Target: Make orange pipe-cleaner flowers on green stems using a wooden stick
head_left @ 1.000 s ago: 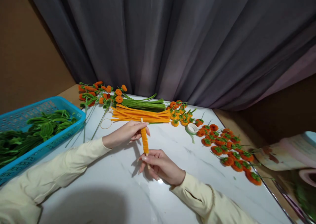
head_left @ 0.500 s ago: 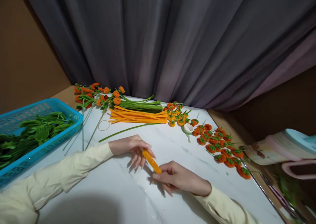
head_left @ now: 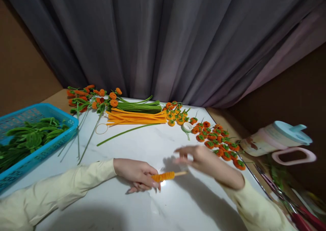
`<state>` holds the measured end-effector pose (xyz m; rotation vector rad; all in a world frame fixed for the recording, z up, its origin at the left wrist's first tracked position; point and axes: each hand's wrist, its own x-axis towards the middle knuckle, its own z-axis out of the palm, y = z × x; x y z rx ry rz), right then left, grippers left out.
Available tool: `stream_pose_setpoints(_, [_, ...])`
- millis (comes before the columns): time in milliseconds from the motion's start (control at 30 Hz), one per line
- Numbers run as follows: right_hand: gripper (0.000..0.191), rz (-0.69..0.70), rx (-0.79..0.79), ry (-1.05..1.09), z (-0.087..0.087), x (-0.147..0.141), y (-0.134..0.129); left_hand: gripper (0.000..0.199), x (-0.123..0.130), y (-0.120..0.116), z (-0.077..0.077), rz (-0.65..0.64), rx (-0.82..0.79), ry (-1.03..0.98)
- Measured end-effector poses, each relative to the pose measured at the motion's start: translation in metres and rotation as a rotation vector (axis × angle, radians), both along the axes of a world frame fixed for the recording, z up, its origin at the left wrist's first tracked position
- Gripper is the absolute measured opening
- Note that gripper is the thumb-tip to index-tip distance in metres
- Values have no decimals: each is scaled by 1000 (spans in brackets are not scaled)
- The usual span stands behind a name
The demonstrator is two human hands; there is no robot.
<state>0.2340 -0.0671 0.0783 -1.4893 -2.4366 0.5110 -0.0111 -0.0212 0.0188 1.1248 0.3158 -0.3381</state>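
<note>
My left hand [head_left: 139,175] is closed, pinching the end of a wooden stick wrapped in a yellow-orange pipe cleaner coil [head_left: 163,176]. The bare pale tip of the stick [head_left: 180,173] points right. Above and to the right of that tip, my right hand [head_left: 201,156] hovers over the table with its fingers outstretched and slightly blurred, holding nothing. Beyond both hands lie a bundle of yellow-orange pipe cleaners [head_left: 137,117], a bundle of green pipe cleaners [head_left: 140,106] and one loose green pipe cleaner [head_left: 122,134].
A blue basket [head_left: 68,127] of green leaves stands at left. Orange flowers on stems [head_left: 84,98] lie at the back left. Small orange flower heads [head_left: 212,136] spread along the right edge, near a tape roll [head_left: 187,126]. A tumbler [head_left: 270,136] and red-handled tools [head_left: 300,220] are at right.
My right hand has let go of the yellow-orange piece and moved up and right. The left hand has shifted lower; the piece now lies nearly level, with its stick tip showing.
</note>
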Motion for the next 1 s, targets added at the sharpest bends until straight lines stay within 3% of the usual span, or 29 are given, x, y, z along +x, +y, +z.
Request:
stream_pose_setpoints(100, [24, -206, 244, -106, -7, 35, 43, 36, 1, 5, -12, 139, -82, -71])
stream_pose_setpoints(267, [13, -240, 333, -219, -44, 57, 79, 29, 2, 7, -21, 277, -145, -173])
stream_pose_setpoints(367, [20, -264, 348, -221, -65, 55, 83, 32, 2, 8, -23, 316, -149, -227])
stream_pose_setpoints(467, [24, -294, 376, -176, -72, 56, 84, 38, 2, 8, -21, 364, -157, -226])
stream_pose_setpoints(633, [29, -333, 475, -17, -54, 47, 57, 36, 2, 7, -15, 414, -181, -154])
stream_pose_setpoints(667, [26, -351, 503, 135, -49, 40, 46, 36, 2, 7, -14, 421, -185, -143])
stream_pose_setpoints(800, [18, -416, 356, 583, -37, 1, -2, 40, 3, 7, -16, 441, -144, -156])
stream_pose_setpoints(900, [19, -457, 26, 869, -36, -24, -26, 40, 4, 6, -18, 437, -67, -164])
stream_pose_setpoints(1000, [20, -452, -174, 1069, -38, -35, -32, 41, 5, 5, -17, 462, -36, -146])
